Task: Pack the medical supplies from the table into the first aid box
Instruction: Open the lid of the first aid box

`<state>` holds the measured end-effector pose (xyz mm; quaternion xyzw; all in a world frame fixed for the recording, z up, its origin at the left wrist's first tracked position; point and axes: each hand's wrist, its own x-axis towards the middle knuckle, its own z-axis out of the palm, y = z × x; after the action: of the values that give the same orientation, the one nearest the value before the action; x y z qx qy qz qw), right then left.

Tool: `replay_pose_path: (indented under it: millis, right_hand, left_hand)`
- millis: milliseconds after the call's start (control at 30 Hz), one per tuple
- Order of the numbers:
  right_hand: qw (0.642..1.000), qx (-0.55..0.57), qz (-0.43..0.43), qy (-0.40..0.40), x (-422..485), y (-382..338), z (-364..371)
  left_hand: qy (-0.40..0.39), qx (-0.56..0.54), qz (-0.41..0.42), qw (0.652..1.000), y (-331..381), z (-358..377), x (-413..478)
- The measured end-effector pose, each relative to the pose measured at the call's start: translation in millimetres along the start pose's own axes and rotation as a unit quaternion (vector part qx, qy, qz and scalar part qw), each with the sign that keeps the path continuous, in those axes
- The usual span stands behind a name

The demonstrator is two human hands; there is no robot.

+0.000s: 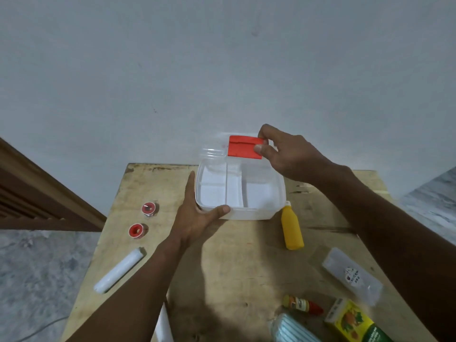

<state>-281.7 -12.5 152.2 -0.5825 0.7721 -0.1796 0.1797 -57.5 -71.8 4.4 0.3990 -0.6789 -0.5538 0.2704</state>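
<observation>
First aid box (246, 214) sits at the far middle of the desk (234, 262), open, its white compartments bare. Clear lid (212, 153) is tipped up at the back toward the wall. R hand (291, 156) is over the box's far edge, its grip clamped on the red latch (243, 149) w/ thumb and fingertips pinching its right end. L hand (197, 215) has its grip apart: fingers straight along the box's left wall, thumb laid across the front-left corner.

Supplies are all on the desk, outside the box. Left side: far tape roll (148, 209), near tape roll (136, 230) (both red and white), then a white roll (119, 271) lying at a slant near the desk's left edge. Yellow bottle (292, 228) lies on its side, cap just beside the box's front-right corner. Right and near: clear case (352, 275) w/ a round sticker, small bottle (302, 304) w/ red cap lying down, yellow-green carton (350, 319), blue-striped pack (293, 329) at the bottom edge.
</observation>
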Motion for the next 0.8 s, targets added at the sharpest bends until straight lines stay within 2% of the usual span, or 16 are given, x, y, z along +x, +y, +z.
replay_pose_path:
  millis: [167, 333, 433, 500, 567, 700, 800]
  right_hand:
    - [0.999, -0.004, 0.022, -0.048, 9.1, -5.5, -17.2]
    - [0.997, 0.004, 0.063, -0.037, 32.9, -5.0, -35.2]
    - [0.992, -0.04, 0.113, 0.025, 50.1, -4.6, -34.4]
    - [0.978, -0.112, 0.124, 0.123, 55.2, -3.8, -28.4]
    - [0.965, -0.133, 0.117, 0.192, 55.4, -3.4, -20.1]
    - [0.967, -0.087, 0.074, 0.229, 58.4, -0.5, -9.7]
    - [0.971, -0.085, 0.057, 0.215, 56.2, 2.8, -8.9]
  left_hand:
    - [-0.009, 0.033, 0.02, 0.999, 10.0, -8.2, -3.7]
    - [-0.012, 0.03, 0.019, 0.999, 9.2, -7.3, -5.8]
    - [-0.003, 0.033, 0.013, 0.999, 8.1, -5.6, -7.6]
    - [0.007, 0.032, 0.011, 0.999, 8.6, -3.7, -9.3]
    - [0.013, 0.028, 0.012, 0.999, 9.2, -0.9, -12.1]
    - [0.024, 0.022, 0.008, 0.999, 10.7, 3.0, -19.7]
    - [0.021, 0.024, 0.006, 0.999, 8.9, 1.8, -24.0]
